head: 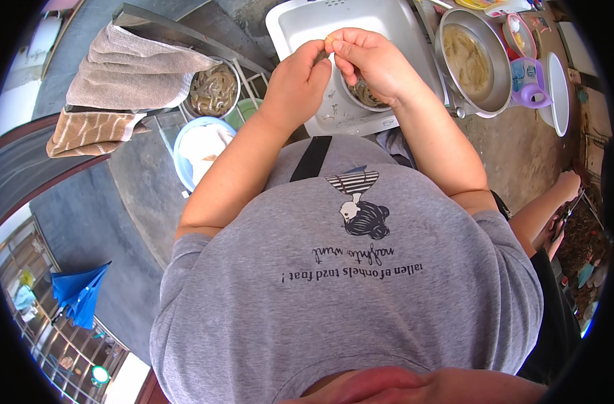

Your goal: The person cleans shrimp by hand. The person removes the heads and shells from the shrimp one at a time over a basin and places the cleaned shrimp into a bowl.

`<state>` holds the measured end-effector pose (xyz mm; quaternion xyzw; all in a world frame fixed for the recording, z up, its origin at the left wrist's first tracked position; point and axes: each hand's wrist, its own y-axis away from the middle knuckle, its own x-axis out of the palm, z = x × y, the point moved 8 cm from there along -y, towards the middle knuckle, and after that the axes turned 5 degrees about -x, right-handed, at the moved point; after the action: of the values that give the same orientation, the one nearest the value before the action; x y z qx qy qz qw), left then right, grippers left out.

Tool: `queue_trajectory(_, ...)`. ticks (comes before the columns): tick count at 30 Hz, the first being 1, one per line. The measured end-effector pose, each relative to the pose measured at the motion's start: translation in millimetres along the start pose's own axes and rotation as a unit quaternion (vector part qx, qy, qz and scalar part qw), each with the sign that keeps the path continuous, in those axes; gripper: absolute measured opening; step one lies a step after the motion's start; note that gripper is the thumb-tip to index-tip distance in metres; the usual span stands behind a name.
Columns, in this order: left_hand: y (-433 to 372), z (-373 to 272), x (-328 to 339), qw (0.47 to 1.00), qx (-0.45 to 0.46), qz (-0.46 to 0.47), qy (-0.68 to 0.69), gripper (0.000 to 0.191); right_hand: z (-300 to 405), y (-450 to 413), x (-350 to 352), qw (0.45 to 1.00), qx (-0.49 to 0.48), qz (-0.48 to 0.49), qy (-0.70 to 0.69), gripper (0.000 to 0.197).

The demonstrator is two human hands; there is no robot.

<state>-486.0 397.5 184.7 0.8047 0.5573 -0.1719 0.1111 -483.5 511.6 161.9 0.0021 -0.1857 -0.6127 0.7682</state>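
Note:
Both hands meet over a white sink basin (352, 20). My left hand (299, 83) has its thumb and forefinger pinched together at the fingertips of my right hand (370, 63). Between the touching fingertips shows a small yellowish bit; the rest of what they pinch is hidden, perhaps a shrimp. Below my right hand, a round bowl of raw shrimp (362, 93) stands in the basin, partly covered by the fingers. Small dark scraps lie on the basin floor near it. A second pot of shrimp (213, 91) is left of my left hand.
A steel bowl with shrimp in cloudy water (466, 63) stands right of the basin, beside a purple plastic jug (531, 83). Grey towels (130, 70) hang at the left above a blue basin with white cloth (178, 146). Another person's arm (544, 207) holds scissors at the far right.

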Motion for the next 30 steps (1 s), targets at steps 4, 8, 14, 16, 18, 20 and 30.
queue_trajectory(4, 0, 9, 4, 0.999, -0.037, 0.030, 0.015, 0.025, 1, -1, 1, 0.999, -0.007, -0.002, 0.038, 0.016)
queue_trajectory(8, 0, 3, 1, 0.999, -0.035, 0.030, 0.030, 0.024, 1, -1, -1, 0.999, -0.007, -0.010, 0.036, 0.016)
queue_trajectory(14, 0, 16, 9, 0.982, -0.099, 0.067, 0.146, 0.023, 1, -1, -1, 1.000, 0.000, -0.006, 0.014, 0.016)
queue_trajectory(16, -2, 23, 15, 0.975, -0.089, 0.069, 0.194, 0.023, 0, -2, -2, 1.000, 0.003, -0.002, -0.023, 0.016)
queue_trajectory(18, -2, 24, 17, 0.965, -0.078, 0.073, 0.241, 0.022, -2, -2, -2, 0.999, 0.009, -0.001, -0.038, 0.016)
queue_trajectory(20, -2, 28, 21, 0.961, -0.110, 0.095, 0.237, 0.023, -5, -2, -4, 0.998, 0.015, -0.002, -0.054, 0.016)
queue_trajectory(30, -2, 33, 18, 0.972, -0.103, 0.058, 0.203, 0.022, -8, -4, -8, 0.995, 0.019, -0.024, -0.097, 0.016)
